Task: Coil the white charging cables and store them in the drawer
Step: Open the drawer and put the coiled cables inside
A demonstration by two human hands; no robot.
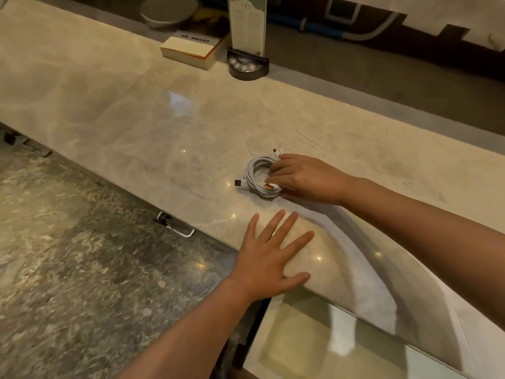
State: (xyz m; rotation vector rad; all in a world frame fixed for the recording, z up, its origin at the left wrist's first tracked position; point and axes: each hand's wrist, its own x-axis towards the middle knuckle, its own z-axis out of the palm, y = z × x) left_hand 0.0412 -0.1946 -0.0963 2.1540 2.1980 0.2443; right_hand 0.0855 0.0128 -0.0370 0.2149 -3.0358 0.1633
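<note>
A coil of white charging cables (255, 175) lies on the beige marble counter (142, 127), with a USB plug sticking out to its left and small connectors poking out at its top. My right hand (306, 179) reaches in from the right and grips the coil's right side, fingers curled over the loops. Nearer to me, my left hand (270, 255) lies flat on the counter's front edge with its fingers spread, holding nothing. No drawer is visible.
A thick book (188, 49) and a black stand holding an upright card (247, 62) sit at the counter's far edge, with a grey bowl (168, 9) behind them. Dark stone floor (82, 255) lies to the left, below the counter. A metal clip (173, 224) hangs under the counter's front edge.
</note>
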